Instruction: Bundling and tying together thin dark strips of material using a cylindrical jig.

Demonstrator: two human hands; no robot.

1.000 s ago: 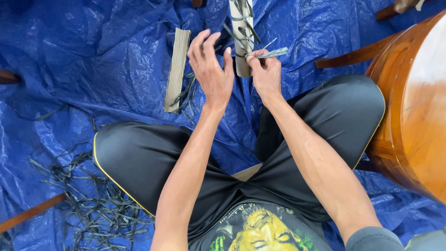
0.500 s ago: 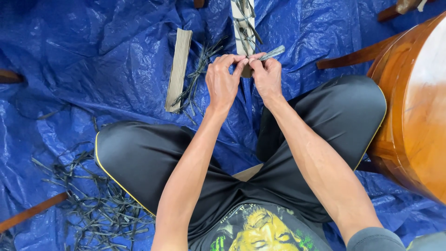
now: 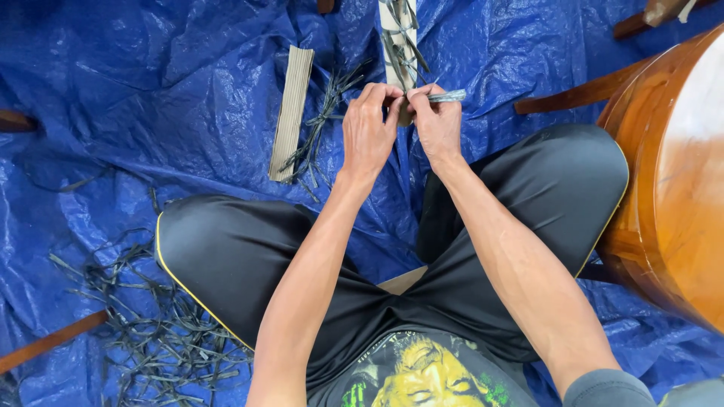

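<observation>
- At twelve o'clock from our crossed legs, our left hand (image 3: 369, 128) and right hand (image 3: 436, 124) meet, fingertips touching.
- Both grips are pinched together on a thin grey-green strip (image 3: 446, 96); its free end runs out toward three o'clock, so our right hand is nearer it.
- Farther at twelve lies a pale slat (image 3: 397, 30) on the blue tarp (image 3: 151, 90).

Bare forearms, black trousers (image 3: 249, 256) with a thin yellow side stripe — a black shirt (image 3: 422, 369) printed yellow-green.
</observation>
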